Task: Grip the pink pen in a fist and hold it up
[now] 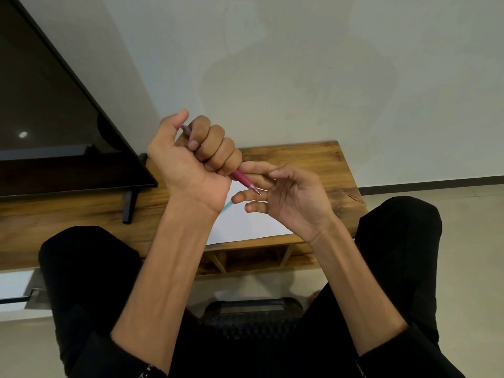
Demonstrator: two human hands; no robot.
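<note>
While the left hand grips it, the pen slants down-right.

Soft, even indoor light leaves the scene moderately bright, and a faint shadow of a person falls on the pale wall. A small glare spot shows on the dark television screen. Wide-angle distortion tilts the edges, and detail looks slightly soft throughout.

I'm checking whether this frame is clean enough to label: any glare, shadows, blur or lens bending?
Head view: even, soft light; a faint, broad shadow falls on the wall above the hands; a small bright glare spot sits on the dark TV screen; wide-angle bending tilts the wooden table; the left hand, gripping the red pen, and the right hand look sharp.
</note>
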